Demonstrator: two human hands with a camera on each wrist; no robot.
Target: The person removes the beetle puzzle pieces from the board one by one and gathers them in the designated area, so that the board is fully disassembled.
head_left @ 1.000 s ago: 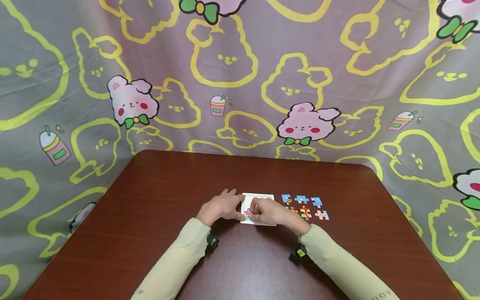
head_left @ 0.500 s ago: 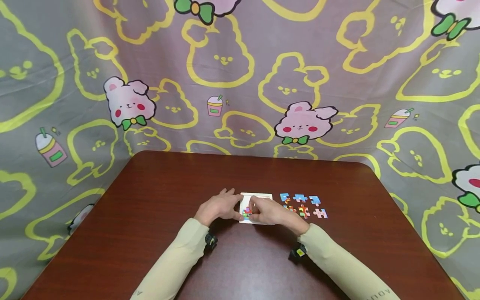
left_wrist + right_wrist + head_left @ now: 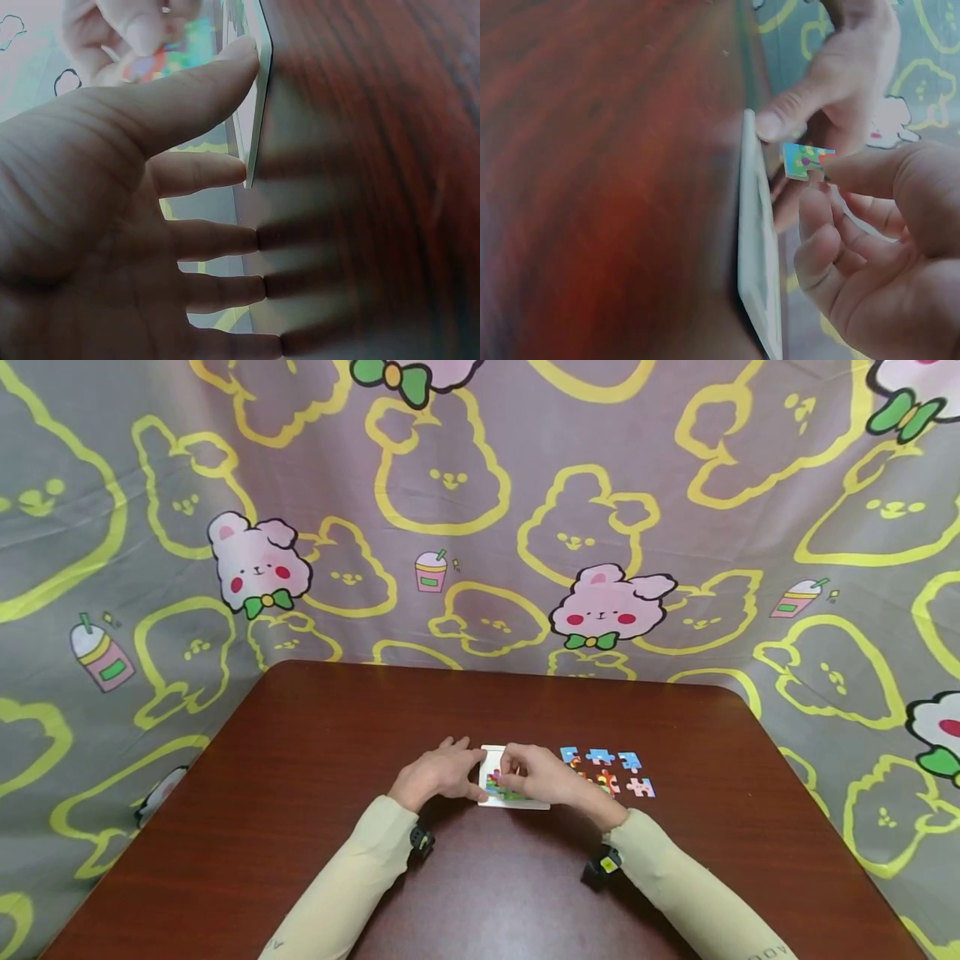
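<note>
A small white puzzle tray [image 3: 492, 749] lies on the table between the hands. My left hand [image 3: 441, 772] rests at its left side; in the left wrist view the thumb and forefinger touch the tray's edge [image 3: 259, 112], and the other fingertips stand on the wood. Above the tray, my right hand [image 3: 549, 775] pinches a jigsaw piece between thumb and forefinger. That jigsaw piece [image 3: 804, 160], blue, green and red, shows clear of the tray in the right wrist view. Green colouring [image 3: 517, 795] shows along the tray's near side. The right hand hides much of the tray.
To the right of the tray, loose jigsaw pieces [image 3: 640, 787] lie in two rows, some partly behind the right wrist. A brown wooden table [image 3: 360, 718] carries everything. Behind it hangs a grey cloth [image 3: 480, 552] with cartoon bears.
My right hand has risen slightly from the tray, the jigsaw piece pinched in it. More green shows along the tray's near side. The left hand stays in place.
</note>
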